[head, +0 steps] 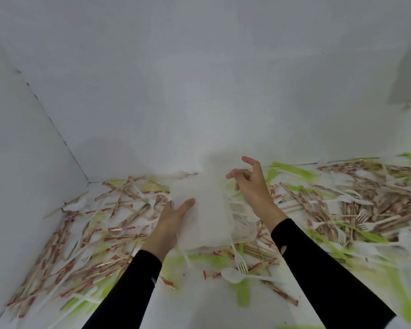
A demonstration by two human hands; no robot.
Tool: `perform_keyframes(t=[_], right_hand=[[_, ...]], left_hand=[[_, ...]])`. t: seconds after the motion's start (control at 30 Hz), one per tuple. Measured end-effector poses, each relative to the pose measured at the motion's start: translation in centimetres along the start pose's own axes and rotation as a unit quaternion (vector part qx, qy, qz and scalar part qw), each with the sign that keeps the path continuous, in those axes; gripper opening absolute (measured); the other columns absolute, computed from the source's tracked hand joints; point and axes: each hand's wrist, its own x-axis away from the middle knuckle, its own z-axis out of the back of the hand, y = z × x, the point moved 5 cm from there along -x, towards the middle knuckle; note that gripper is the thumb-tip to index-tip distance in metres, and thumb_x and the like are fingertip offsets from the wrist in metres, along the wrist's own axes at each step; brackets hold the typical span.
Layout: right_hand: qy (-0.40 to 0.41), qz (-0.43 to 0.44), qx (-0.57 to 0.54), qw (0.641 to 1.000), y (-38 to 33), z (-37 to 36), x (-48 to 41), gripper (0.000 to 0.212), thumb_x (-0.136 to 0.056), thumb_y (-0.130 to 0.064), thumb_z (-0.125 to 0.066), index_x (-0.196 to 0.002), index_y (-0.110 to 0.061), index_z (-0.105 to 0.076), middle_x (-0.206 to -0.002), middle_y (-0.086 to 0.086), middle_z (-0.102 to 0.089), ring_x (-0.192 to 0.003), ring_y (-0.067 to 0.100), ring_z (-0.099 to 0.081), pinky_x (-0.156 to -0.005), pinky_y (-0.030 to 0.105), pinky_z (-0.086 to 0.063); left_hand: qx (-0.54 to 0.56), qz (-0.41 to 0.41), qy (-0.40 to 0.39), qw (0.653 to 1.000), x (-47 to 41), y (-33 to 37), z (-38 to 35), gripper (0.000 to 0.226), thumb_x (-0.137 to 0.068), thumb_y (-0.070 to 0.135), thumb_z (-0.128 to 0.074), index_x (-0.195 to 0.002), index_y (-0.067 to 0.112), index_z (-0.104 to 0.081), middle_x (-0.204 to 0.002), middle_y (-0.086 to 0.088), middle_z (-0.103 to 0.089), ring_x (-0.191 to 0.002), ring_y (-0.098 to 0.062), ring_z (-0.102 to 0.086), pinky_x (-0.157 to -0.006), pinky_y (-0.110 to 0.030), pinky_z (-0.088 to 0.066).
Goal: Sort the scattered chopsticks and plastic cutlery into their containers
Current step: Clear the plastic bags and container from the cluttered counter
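Container: a translucent white plastic container (209, 210) is seen at the middle of the white table (199, 309), between the two hands; white forks are made out through its clear right side.
Left hand: the left hand (173, 219) is laid against the container's left side, its fingers (187, 203) straight and close together, curled round nothing.
Right hand: the right hand (252, 186) is held above the container's far right corner, its fingers (253, 162) loosely bent and spread, nothing gripped.
Surroundings: paper-wrapped wooden chopsticks (85, 233) with red print are strewn thickly to the left and right of the container, mixed with white and green cutlery.
Near edge: a white plastic fork (242, 264), a white plastic spoon (231, 274) and a flat green plastic cutlery piece (243, 293) are found just in front of the container.
In the way: the container is hemmed in by the litter on all sides.
Backdrop: plain white walls (199, 91) are met at a left corner.
Hard to make out: the container's top is smeared by blur, so lid and body cannot be told apart; the far right pile is blurred and cut off at the frame edge.
Sleeves: black sleeves (128, 293) are worn to the wrists.
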Motion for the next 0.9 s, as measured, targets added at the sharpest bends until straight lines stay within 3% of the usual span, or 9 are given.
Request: perform_keyframes(t=[0.13, 0.23, 0.3, 0.37, 0.43, 0.5, 0.6, 0.77, 0.9], right_hand=[[0.083, -0.016, -0.007, 0.996, 0.8, 0.9, 1.0, 0.032, -0.097, -0.027, -0.058, -0.126, -0.025, -0.043, -0.087, -0.008, -0.073, -0.074, 0.013, -0.051, -0.069, 0.027, -0.041], [0.124, -0.012, 0.007, 0.992, 1.2, 1.3, 1.6, 0.015, -0.095, -0.031, -0.06, -0.109, -0.03, -0.055, -0.093, -0.008, -0.072, -0.08, 0.016, -0.061, -0.068, 0.028, -0.048], [0.135, -0.009, 0.026, 0.991, 1.3, 0.9, 2.3, 0.007, -0.093, -0.033, -0.063, -0.099, -0.032, -0.06, -0.098, -0.007, -0.071, -0.091, 0.015, -0.066, -0.078, 0.032, -0.052], [0.133, 0.003, 0.062, 0.989, 1.2, 0.3, 3.0, 0.01, -0.095, -0.031, -0.061, -0.104, -0.029, -0.061, -0.102, -0.013, -0.066, -0.102, 0.009, -0.063, -0.083, 0.023, -0.05], [0.106, -0.009, 0.087, 0.991, 0.9, -0.2, 3.7, 0.025, -0.096, -0.034, -0.059, -0.12, -0.026, -0.057, -0.117, -0.014, -0.056, -0.119, 0.011, -0.053, -0.084, 0.014, -0.04], [0.042, -0.084, 0.054, 0.994, 1.1, -0.6, 4.5, 0.046, -0.096, -0.043, -0.056, -0.139, -0.031, -0.044, -0.126, -0.007, -0.041, -0.125, 0.011, -0.042, -0.092, 0.022, -0.033], [-0.049, -0.179, 0.016, 0.983, 1.8, -0.7, 5.6, 0.047, -0.096, -0.04, -0.056, -0.138, -0.034, -0.037, -0.121, -0.012, -0.041, -0.112, 0.01, -0.043, -0.089, 0.029, -0.035], [-0.094, -0.135, 0.002, 0.986, 2.2, -0.1, 6.5, 0.059, -0.089, -0.034, -0.068, -0.138, -0.036, -0.037, -0.131, -0.011, -0.057, -0.114, 0.009, -0.06, -0.095, 0.034, -0.053], [-0.097, -0.101, 0.009, 0.99, 2.9, 0.0, 6.9, 0.062, -0.089, -0.033, -0.071, -0.143, -0.03, -0.04, -0.13, -0.01, -0.062, -0.113, 0.009, -0.064, -0.094, 0.036, -0.055]], left_hand=[[0.005, -0.017, -0.061, 0.998, 0.6, 0.6, -1.4, 0.039, -0.09, 0.034, -0.067, -0.124, 0.017, -0.06, -0.113, -0.003, -0.073, -0.102, -0.022, -0.07, -0.09, -0.045, -0.057], [-0.018, -0.031, -0.098, 0.994, 1.1, 0.7, -2.4, 0.05, -0.09, 0.054, -0.054, -0.13, 0.022, -0.053, -0.12, 0.005, -0.067, -0.09, -0.002, -0.069, -0.066, -0.02, -0.056], [-0.039, -0.045, -0.105, 0.993, 1.5, 0.6, -2.8, 0.038, -0.09, 0.046, -0.059, -0.12, 0.025, -0.051, -0.112, 0.011, -0.065, -0.078, 0.009, -0.066, -0.058, -0.012, -0.051], [-0.037, -0.041, -0.124, 0.991, 1.9, 0.4, -3.1, 0.035, -0.085, 0.03, -0.072, -0.115, 0.025, -0.055, -0.108, 0.005, -0.07, -0.082, 0.0, -0.071, -0.063, -0.021, -0.057], [-0.023, -0.021, -0.145, 0.989, 2.2, 0.3, -3.2, 0.056, -0.078, 0.025, -0.081, -0.127, 0.02, -0.056, -0.112, -0.002, -0.073, -0.096, -0.017, -0.072, -0.079, -0.039, -0.06], [-0.009, -0.04, -0.151, 0.988, 2.1, 0.7, -3.1, 0.06, -0.079, 0.025, -0.08, -0.132, 0.019, -0.053, -0.115, -0.002, -0.072, -0.103, -0.022, -0.071, -0.088, -0.046, -0.057], [-0.006, -0.07, -0.162, 0.984, 2.2, 1.4, -3.3, 0.057, -0.087, 0.035, -0.07, -0.138, 0.022, -0.049, -0.123, 0.001, -0.069, -0.111, -0.019, -0.067, -0.097, -0.046, -0.053], [-0.137, -0.086, -0.197, 0.967, 1.5, 1.4, -4.0, 0.101, -0.065, 0.081, -0.067, -0.149, 0.049, -0.021, -0.149, 0.013, -0.044, -0.126, -0.013, -0.055, -0.102, -0.045, -0.05], [-0.141, -0.092, -0.125, 0.978, 1.0, 1.3, -4.6, 0.094, -0.078, 0.065, -0.067, -0.154, 0.036, -0.02, -0.146, 0.005, -0.046, -0.124, -0.019, -0.055, -0.097, -0.04, -0.052]])
